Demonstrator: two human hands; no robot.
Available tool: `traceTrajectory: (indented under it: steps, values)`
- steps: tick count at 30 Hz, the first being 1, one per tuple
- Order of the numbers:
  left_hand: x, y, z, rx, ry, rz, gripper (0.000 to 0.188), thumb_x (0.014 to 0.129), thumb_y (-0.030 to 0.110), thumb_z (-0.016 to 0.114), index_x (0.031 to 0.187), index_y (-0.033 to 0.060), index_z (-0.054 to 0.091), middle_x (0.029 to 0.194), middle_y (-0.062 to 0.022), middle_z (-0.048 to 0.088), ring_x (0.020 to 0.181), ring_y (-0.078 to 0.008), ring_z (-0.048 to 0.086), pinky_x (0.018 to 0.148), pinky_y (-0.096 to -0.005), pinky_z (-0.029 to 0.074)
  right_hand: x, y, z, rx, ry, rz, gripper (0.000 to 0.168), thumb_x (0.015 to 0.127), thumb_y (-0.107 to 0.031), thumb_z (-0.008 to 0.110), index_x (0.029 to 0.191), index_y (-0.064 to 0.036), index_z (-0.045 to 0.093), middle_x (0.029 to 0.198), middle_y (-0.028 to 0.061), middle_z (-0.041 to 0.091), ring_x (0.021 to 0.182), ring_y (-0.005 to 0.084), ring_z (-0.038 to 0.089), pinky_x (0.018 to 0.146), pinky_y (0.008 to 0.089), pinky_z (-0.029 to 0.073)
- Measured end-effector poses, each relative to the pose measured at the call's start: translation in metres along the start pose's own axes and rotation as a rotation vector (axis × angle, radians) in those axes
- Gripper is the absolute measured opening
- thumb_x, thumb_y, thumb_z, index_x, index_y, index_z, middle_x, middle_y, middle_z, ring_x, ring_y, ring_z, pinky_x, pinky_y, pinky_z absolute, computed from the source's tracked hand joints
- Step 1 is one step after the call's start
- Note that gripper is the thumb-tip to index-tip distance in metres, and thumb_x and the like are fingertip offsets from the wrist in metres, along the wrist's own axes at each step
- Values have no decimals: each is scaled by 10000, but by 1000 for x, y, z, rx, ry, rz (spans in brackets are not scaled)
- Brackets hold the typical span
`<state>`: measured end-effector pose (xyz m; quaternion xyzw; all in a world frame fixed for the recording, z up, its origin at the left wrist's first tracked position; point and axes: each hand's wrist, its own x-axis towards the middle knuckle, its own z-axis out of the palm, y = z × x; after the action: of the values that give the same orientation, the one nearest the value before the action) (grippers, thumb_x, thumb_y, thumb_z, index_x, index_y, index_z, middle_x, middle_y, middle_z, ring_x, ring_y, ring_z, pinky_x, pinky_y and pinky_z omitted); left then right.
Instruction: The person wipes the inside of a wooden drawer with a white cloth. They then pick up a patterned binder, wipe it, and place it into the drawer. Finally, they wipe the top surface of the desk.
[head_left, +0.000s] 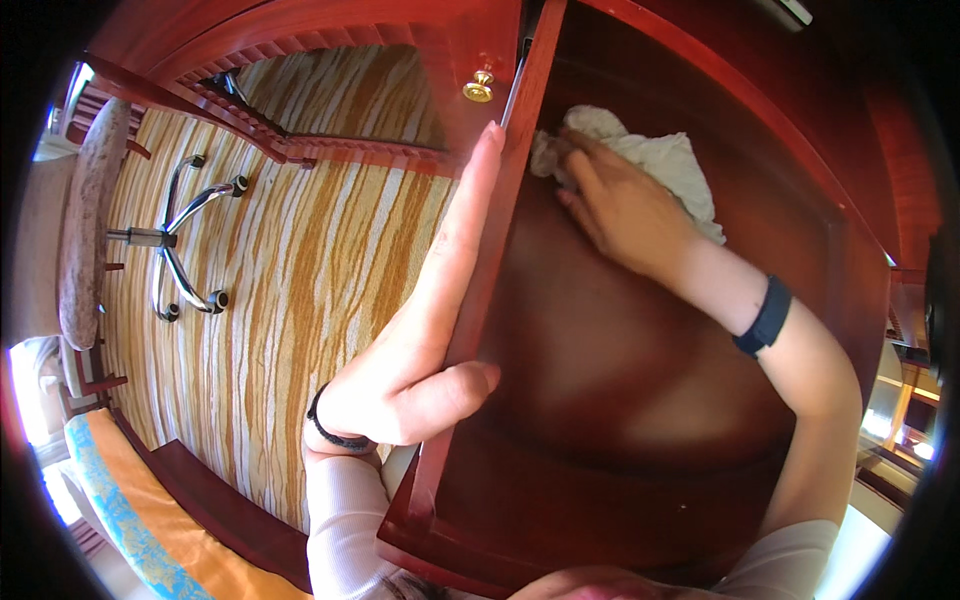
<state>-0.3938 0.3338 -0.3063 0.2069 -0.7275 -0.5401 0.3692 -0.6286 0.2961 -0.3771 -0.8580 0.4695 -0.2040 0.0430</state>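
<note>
A pulled-out drawer of dark red wood fills the right half of the view. Inside it, near the cabinet end, my right hand presses down on a crumpled white cloth. Its fingers are bent over the cloth, and part of the cloth spreads out beyond the hand. My left hand lies along the drawer's side wall. The fingers stretch straight down the outer side, while the thumb reaches over the top edge to the inside. A dark blue band circles my right wrist, a black one my left.
Left of the drawer is a cabinet door with a brass knob and an inset panel reflecting the carpet. Striped carpet covers the floor. A swivel chair's chromed wheeled base stands there. An orange and blue bed runner lies at lower left.
</note>
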Motion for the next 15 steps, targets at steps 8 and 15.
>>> traceTrajectory:
  steps: [8,15]
  values:
    - [3,7,-1,54,-30,-16,1081,543,255,517,1462,-85,60,1550,-217,60,1450,-283,16,1143,-350,-34,40,75,7,-100,94,149,317,896,-171,542,1145,-4,440,1033,256,583,905,424,581,796,465,485]
    - [-2,-4,-1,12,-38,45,1005,630,211,521,1462,-77,35,1546,-219,22,1445,-273,-9,1144,-344,-34,31,11,14,-80,133,83,361,860,-132,550,1148,66,459,1067,264,581,1007,383,549,849,426,480]
